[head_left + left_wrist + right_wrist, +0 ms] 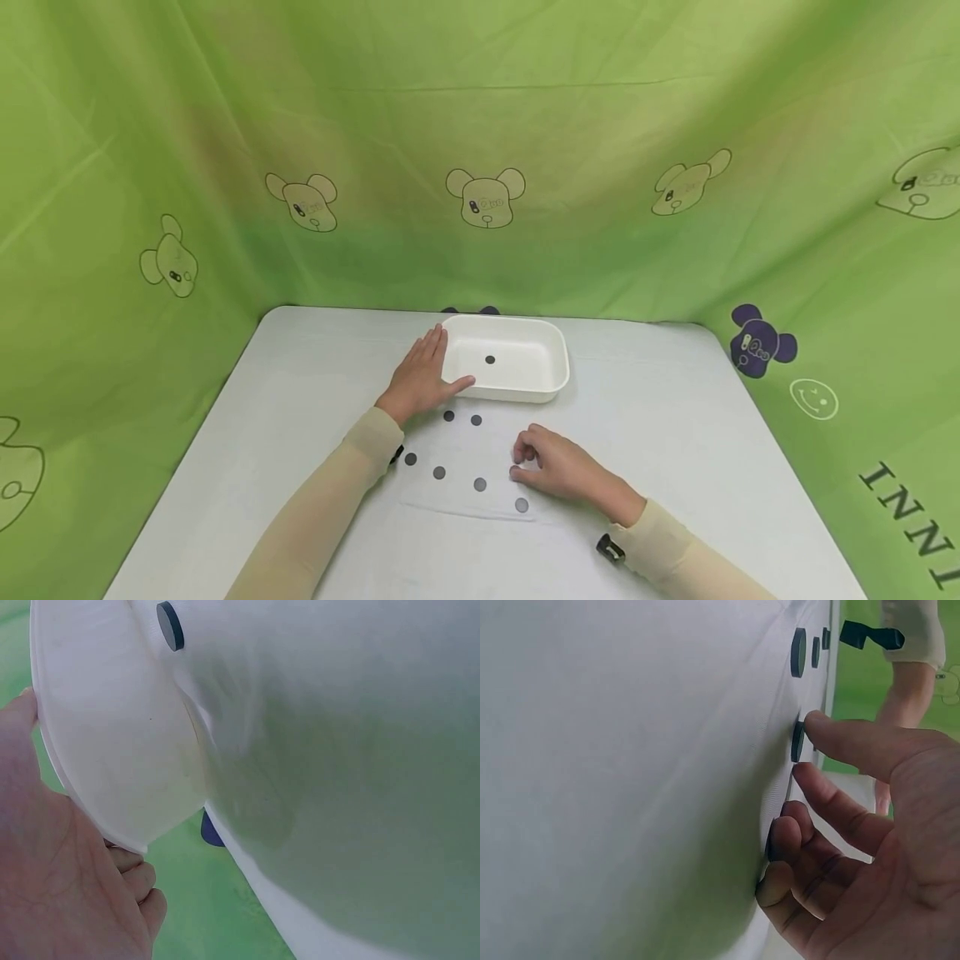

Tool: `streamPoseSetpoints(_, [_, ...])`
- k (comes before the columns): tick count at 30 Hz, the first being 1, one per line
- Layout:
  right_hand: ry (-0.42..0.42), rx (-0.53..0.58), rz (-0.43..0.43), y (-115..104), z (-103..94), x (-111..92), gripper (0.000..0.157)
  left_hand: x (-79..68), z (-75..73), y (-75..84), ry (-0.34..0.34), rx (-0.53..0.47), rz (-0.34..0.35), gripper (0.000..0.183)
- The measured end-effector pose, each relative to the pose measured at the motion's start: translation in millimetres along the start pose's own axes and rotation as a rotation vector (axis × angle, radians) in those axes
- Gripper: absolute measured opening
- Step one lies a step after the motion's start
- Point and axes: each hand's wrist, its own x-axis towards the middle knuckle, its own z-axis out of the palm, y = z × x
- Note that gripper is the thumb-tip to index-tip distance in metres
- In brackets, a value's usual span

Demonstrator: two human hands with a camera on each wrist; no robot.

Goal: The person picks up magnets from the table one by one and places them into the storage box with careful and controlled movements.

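A white rectangular tub [555, 392] with rounded corners stands toward the back of the table, with one dark round disc [490, 360] inside. My left hand [422, 379] rests against the tub's left end, fingers stretched along its side and thumb spread at the front corner. The tub's rim [52, 754] runs beside that palm in the left wrist view. Nearer the front, my right hand [562, 467] pinches another flat dark disc [798, 741] between thumb and index fingertip, low at the tabletop. Its other fingers are curled toward the cloth.
Several more dark discs lie loose on the white table [645, 400], among them a disc [480, 484] left of my right hand and a disc [448, 415] before the tub. Green printed cloth [487, 267] hangs behind the table and at both sides.
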Motion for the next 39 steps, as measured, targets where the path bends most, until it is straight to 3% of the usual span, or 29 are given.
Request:
streamPoseSetpoints(11, [0.008,-0.008,-0.006,1.7,1.0,-0.5,0.018,0.3,0.9,-0.4,0.005,0.008,-0.004,0.112])
streamPoseSetpoints(29, [-0.005,0.085,-0.063,-4.1,2.9,-0.9,0.023,0.7,2.6,-0.7,0.007,0.002,-0.005,0.113])
streamPoseSetpoints(39, [-0.065,0.139,-0.075,-5.5,5.8,-0.2,0.022,-1.1,1.2,1.3,0.009,-0.014,-0.002,0.112])
